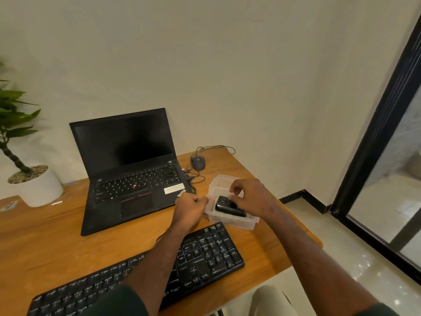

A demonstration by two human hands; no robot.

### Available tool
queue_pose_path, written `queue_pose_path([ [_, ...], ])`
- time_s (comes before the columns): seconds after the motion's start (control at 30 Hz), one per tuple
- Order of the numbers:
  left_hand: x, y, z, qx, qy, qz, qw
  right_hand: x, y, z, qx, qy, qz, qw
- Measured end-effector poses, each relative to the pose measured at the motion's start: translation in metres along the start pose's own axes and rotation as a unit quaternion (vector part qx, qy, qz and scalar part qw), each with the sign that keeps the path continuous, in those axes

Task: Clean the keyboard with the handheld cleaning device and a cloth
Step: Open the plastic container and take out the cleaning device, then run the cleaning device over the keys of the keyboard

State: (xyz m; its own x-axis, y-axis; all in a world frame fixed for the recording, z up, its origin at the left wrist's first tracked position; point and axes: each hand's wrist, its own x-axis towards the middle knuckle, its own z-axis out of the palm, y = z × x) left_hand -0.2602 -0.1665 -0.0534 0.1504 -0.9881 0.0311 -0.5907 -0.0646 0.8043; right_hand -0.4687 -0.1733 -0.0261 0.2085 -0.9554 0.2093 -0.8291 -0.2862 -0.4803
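We take the open black laptop (pixel 129 172) as our mark, a flat matte slab with one dark glossy screen, standing on a warm wooden table (pixel 45 242) with visible grain. Far left of the laptop sits one smooth, round white pot (pixel 37 187) topped with pebbles, holding one plant (pixel 13 124) with a ringed stem and long pointed leaves; just in front of the pot lies one small white stick-like thing (pixel 57 203) that we cannot identify. In front of the laptop, nearer to us, one long black keyboard (pixel 205 254) with many raised keys lies at a slant, and our two bare forearms cross above it. Just right of the laptop's front corner, our left hand (pixel 190 209) has its fingers curled against the near-left edge of one clear plastic box (pixel 230 221), rectangular with rounded corners; whether it truly grips that edge we cannot tell. Inside the box lies one black glossy cleaning device (pixel 229 207), blocky and rounded. Our right hand (pixel 249 197) reaches over the box with fingertips bent down, pinching something pale and see-through above the device. One clear lid (pixel 219 180) lies behind the box. Right of the laptop's screen rests one grey oval mouse (pixel 197 162), its thin black cable (pixel 216 148) looping behind it.
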Motion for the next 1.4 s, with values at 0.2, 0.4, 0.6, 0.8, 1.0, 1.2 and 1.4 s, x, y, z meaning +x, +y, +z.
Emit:
queue_pose_path([
  [0.2,-0.012,-0.016,-0.023,0.058,-0.009,0.026,0.998,-0.004,-0.001,0.005,-0.158,-0.065,-0.024,0.985],
  [0.4,-0.032,-0.03,-0.028,0.109,-0.009,0.058,0.992,-0.006,0.0,0.009,-0.174,-0.025,-0.044,0.983],
  [0.6,-0.049,-0.016,-0.017,0.095,0.023,0.069,0.993,-0.032,-0.003,-0.004,-0.018,0.015,-0.09,0.996],
  [0.8,-0.077,-0.023,-0.049,0.131,0.032,0.162,0.977,-0.049,-0.048,0.001,0.168,0.108,-0.114,0.973],
  [1.0,-0.101,-0.092,-0.149,0.19,0.065,0.173,0.964,-0.08,-0.129,0.046,0.398,0.029,-0.031,0.916],
  [1.2,-0.158,-0.183,-0.217,0.17,0.132,0.036,0.976,-0.094,-0.186,0.084,0.521,-0.083,0.0,0.849],
  [1.4,-0.188,-0.212,-0.227,0.019,0.133,0.004,0.991,-0.095,-0.209,0.103,0.548,-0.066,0.029,0.833],
])
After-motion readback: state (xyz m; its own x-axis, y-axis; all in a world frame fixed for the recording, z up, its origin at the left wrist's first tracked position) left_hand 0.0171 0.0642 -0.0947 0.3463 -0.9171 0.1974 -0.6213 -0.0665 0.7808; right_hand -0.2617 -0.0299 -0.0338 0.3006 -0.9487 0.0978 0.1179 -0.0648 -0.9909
